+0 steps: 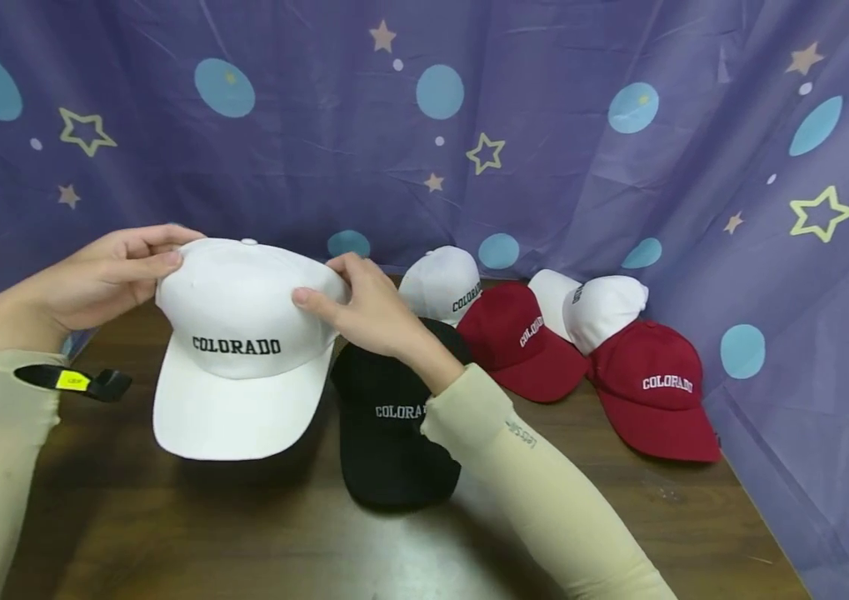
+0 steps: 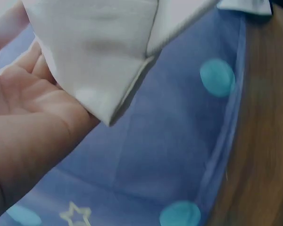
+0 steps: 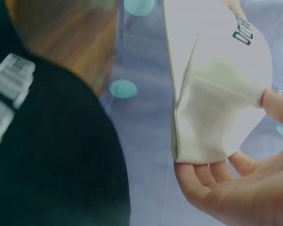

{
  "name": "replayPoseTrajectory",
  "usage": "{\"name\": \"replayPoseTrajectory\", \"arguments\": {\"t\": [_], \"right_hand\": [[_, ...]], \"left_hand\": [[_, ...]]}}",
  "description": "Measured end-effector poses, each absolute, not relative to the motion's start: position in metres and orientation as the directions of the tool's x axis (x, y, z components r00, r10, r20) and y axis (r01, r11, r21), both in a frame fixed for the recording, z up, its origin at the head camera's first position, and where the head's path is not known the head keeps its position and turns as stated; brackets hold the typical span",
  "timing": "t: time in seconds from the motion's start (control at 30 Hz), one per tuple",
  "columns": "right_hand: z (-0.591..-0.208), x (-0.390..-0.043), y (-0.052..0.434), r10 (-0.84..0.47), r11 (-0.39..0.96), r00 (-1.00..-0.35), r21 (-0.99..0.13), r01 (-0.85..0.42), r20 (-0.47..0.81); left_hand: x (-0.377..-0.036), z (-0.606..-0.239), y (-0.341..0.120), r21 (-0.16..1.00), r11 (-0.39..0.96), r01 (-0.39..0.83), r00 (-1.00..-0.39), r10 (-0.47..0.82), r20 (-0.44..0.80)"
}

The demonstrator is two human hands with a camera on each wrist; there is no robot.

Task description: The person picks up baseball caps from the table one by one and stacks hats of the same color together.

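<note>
Both hands hold a white baseball cap [image 1: 240,300] up above the table, its brim towards me and black COLORADO lettering on its front. At the cap's left side, my left hand [image 1: 102,279] grips the crown between thumb and fingers. My right hand [image 1: 375,308] pinches the opposite side, thumb on the front panel. In the right wrist view, several fingers curl under the edge of the white cap [image 3: 221,103]. A black cap [image 1: 394,446] lies on the table below my right forearm, which covers part of it.
Behind the black cap sit a white cap [image 1: 441,279] and a red cap [image 1: 502,333]. Farther right are another white cap [image 1: 611,308] and another red cap [image 1: 649,367]. A purple curtain [image 1: 304,125] hangs behind and right of the wooden table [image 1: 259,533].
</note>
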State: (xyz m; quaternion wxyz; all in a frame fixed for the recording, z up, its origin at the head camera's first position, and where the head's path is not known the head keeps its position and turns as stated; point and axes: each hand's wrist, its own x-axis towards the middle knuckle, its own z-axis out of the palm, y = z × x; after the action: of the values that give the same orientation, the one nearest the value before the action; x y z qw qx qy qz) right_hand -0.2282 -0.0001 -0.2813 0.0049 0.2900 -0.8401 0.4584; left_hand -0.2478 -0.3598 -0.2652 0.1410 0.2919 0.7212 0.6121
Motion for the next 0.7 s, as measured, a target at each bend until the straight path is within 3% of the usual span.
{"name": "replayPoseTrajectory", "arguments": {"t": [0.2,0.43,0.7], "right_hand": [[-0.293,-0.234,-0.039,-0.429,0.479,-0.882,-0.778,-0.405,0.195],[-0.320,-0.227,-0.077,-0.331,0.458,-0.943,-0.877,-0.143,-0.020],[-0.343,-0.221,-0.098,-0.303,0.518,-0.944,-0.854,-0.046,-0.134]], "left_hand": [[-0.264,-0.283,-0.397,0.967,0.134,0.218,-0.794,0.600,0.096],[-0.271,-0.317,-0.425,0.966,0.201,0.165,-0.796,0.605,0.010],[-0.276,-0.356,-0.442,0.995,0.095,0.022,-0.713,0.699,-0.051]]}}
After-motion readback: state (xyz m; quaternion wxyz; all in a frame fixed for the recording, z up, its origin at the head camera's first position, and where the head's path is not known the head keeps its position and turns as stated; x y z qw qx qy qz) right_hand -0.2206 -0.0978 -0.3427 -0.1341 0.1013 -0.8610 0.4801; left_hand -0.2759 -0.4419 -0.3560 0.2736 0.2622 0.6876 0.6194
